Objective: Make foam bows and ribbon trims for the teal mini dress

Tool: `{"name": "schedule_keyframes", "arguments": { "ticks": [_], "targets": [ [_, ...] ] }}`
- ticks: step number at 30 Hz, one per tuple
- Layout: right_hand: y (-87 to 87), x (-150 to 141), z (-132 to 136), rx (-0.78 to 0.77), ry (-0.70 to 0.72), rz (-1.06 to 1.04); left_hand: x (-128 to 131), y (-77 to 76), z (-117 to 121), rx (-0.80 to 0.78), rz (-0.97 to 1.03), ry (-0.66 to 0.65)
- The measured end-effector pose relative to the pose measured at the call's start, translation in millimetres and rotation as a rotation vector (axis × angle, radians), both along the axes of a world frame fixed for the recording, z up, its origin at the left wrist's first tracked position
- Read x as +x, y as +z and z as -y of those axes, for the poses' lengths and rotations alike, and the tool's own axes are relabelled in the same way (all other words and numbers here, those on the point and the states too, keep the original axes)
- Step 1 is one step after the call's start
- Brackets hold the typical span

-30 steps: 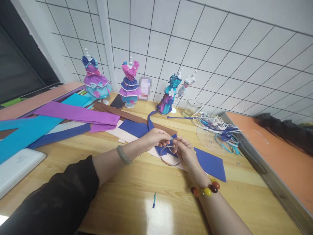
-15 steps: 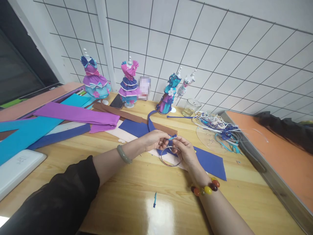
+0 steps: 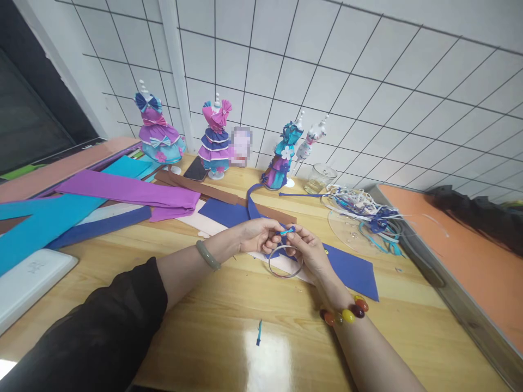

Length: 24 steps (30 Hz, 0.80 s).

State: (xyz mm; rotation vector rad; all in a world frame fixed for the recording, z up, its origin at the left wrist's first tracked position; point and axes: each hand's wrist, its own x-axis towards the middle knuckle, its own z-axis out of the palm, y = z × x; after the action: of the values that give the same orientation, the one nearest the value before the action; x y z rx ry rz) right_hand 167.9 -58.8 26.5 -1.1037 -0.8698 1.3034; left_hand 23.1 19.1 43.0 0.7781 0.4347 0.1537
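Between the fingertips of both hands is a small blue and turquoise fabric piece (image 3: 287, 231); its exact shape is too small to make out. My left hand (image 3: 259, 234) pinches its left end, fingers curled. My right hand (image 3: 308, 247) pinches the right end. A thin silvery ring (image 3: 271, 268) hangs below the right fingers, partly behind them. Beneath the hands lie a dark blue fabric strip (image 3: 353, 272) and a pale pink strip (image 3: 190, 220). A small turquoise and blue scrap (image 3: 259, 333) rests on the table nearer to me.
Dressed mini mannequins (image 3: 214, 147) stand along the tiled wall, beside a glass jar (image 3: 321, 178). Tangled ribbons (image 3: 363, 209) lie at right, near a raised tray edge (image 3: 433, 272). Purple fabric (image 3: 131, 189), turquoise fabric (image 3: 44, 231) and a white box-shaped device (image 3: 35, 283) occupy the left.
The small fabric piece has turned slightly in my fingers, showing more of its turquoise part. Both hands stay almost in the same place.
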Motion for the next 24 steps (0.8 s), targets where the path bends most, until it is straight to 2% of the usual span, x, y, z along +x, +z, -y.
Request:
{"name": "schedule_keyframes", "arguments": {
  "ticks": [6, 14, 21, 24],
  "targets": [
    [-1.5, -0.6, 0.2, 0.02, 0.023, 0.004, -0.2, -3.7, -2.1, -0.038, 0.045, -0.049],
    [-3.9, -0.2, -0.9, 0.038, -0.009, 0.013, 0.6, -3.4, -3.7, 0.003, -0.021, -0.038],
    [-3.7, 1.2, -1.4, 0.057, -0.01, -0.001, 1.4, -7.9, -2.3, 0.262, -0.156, 0.022],
    [-3.8, 1.4, -1.7, 0.051, -0.008, -0.001, 1.4, -8.0, -2.1, 0.361, -0.154, 0.111]
  ]
}}
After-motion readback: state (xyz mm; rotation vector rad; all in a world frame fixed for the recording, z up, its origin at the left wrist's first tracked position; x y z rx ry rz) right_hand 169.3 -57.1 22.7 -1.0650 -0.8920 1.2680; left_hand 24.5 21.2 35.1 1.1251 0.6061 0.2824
